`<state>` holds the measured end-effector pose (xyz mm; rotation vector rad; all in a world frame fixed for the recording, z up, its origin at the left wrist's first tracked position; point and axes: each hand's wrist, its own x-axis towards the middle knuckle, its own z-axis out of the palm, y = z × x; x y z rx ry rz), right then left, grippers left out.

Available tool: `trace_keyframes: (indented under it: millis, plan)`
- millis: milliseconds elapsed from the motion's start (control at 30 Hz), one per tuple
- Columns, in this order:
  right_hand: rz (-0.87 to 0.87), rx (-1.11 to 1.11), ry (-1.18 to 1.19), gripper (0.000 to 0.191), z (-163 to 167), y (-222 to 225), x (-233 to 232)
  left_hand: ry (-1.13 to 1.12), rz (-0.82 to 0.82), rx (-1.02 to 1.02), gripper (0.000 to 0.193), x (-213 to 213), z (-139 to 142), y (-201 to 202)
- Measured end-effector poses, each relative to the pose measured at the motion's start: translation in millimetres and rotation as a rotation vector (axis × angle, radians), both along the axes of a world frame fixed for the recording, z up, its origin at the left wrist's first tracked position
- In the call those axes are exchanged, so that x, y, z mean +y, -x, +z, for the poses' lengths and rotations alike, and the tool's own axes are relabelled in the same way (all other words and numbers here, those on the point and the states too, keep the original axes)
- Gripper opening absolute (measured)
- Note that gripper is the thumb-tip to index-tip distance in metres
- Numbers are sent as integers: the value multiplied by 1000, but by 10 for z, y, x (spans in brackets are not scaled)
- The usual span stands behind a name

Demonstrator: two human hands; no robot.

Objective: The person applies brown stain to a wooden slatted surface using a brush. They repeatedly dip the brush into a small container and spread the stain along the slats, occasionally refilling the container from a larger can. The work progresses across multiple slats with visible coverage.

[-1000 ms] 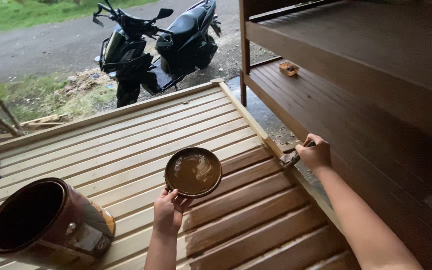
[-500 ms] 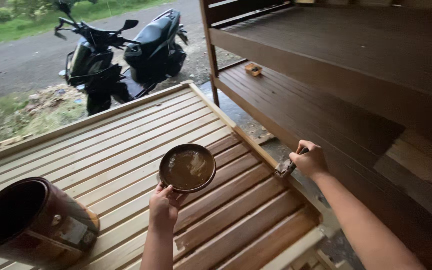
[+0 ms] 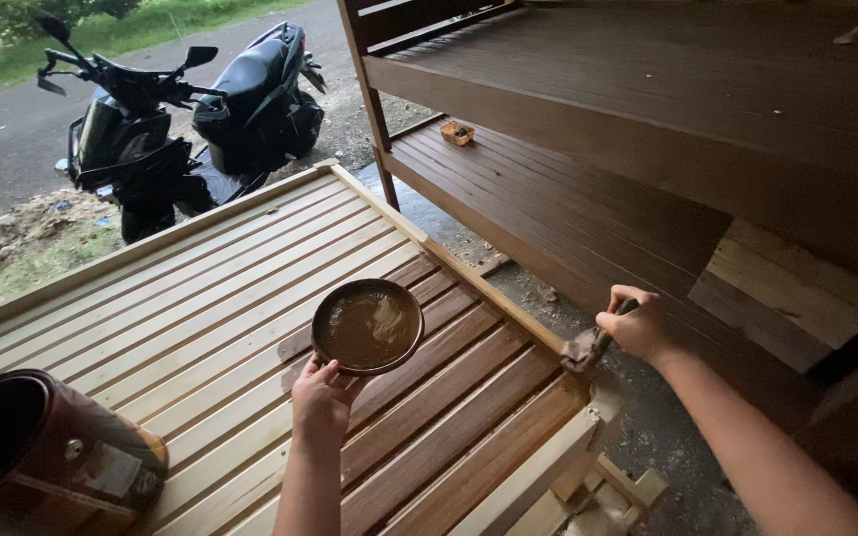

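- Slatted wooden panel [image 3: 201, 298] lying flat, largest item in view — near-right slats stained brown, rest pale and bare; stained patch wider than half a second ago.
- Dark-stained wooden bench frame [image 3: 568, 199] just beyond, right; small orange-brown object [image 3: 458, 132] resting on its lower deck, kind not discernible.
- Black scooter [image 3: 181, 119] parked past the panel's far edge, well apart from the work.
- Dark red tin [image 3: 42, 457] on its side at near-left corner, paper label on its flank — pale with an orange patch.
- Round bowl of brown stain [image 3: 366, 326] held above the panel's middle, left hand [image 3: 322, 397] gripping its near rim, fingers closed.
- Right hand [image 3: 638, 323] closed around a brush [image 3: 588, 347], now at the panel's right rail, nearer the near corner than a second ago.
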<state>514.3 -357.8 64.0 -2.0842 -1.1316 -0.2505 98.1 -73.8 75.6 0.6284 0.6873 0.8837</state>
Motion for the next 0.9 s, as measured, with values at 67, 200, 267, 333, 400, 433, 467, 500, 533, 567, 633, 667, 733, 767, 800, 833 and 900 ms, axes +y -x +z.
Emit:
trace_keyframes:
  millis: [67, 200, 267, 333, 400, 433, 467, 500, 533, 567, 633, 667, 733, 767, 800, 833, 900]
  plan:
    - [6, 71, 103, 13, 55, -91, -81, -9, -12, -6, 31, 1, 3, -25]
    - [-19, 389, 323, 5, 454, -168, -28, -26, -24, -24, 33, 17, 11, -62]
    - [2, 473, 320, 7, 738, -161, 59, -12, -11, -13, 35, 41, 27, -77]
    - [93, 488, 236, 15, 960, -114, 236, 29, 15, 10, 36, 90, 45, -71]
    - [166, 503, 168, 25, 1090, -71, 500, 30, 52, 34, 36, 140, 56, -58]
    - [205, 511, 135, 32, 1132, -76, 632, 32, 73, 46, 36, 175, 57, -48]
    - [226, 504, 127, 31, 1156, -85, 801, 19, 74, 56, 35, 211, 54, -30]
    - [247, 497, 119, 30, 1149, -84, 998, 7, 77, 67, 34, 239, 38, 0]
    - [271, 490, 109, 30, 1138, -93, 1179, -6, 80, 78, 34, 281, 26, 28]
    - [297, 525, 83, 27, 1108, -91, 1345, -1, 84, 41, 36, 337, 17, 51]
    - [351, 597, 35, 23, 1002, -35, 1674, 7, 92, -35, 41, 434, -6, 117]
    - [334, 601, 19, 20, 955, -16, 1829, -8, 112, -16, 39, 476, -17, 162]
    - [298, 613, -8, 16, 843, 22, 2125, -32, 150, 25, 36, 545, -42, 258]
    - [263, 567, 15, 16, 786, 21, 2273, -17, 172, 33, 37, 579, -47, 290]
    - [228, 521, 37, 16, 722, 22, 2420, -3, 192, 42, 38, 604, -53, 323]
    - [191, 475, 57, 16, 652, 19, 2558, 11, 211, 51, 40, 631, -57, 352]
    - [247, 317, -24, 17, 507, -11, 2797, 24, 240, 65, 41, 673, -68, 395]
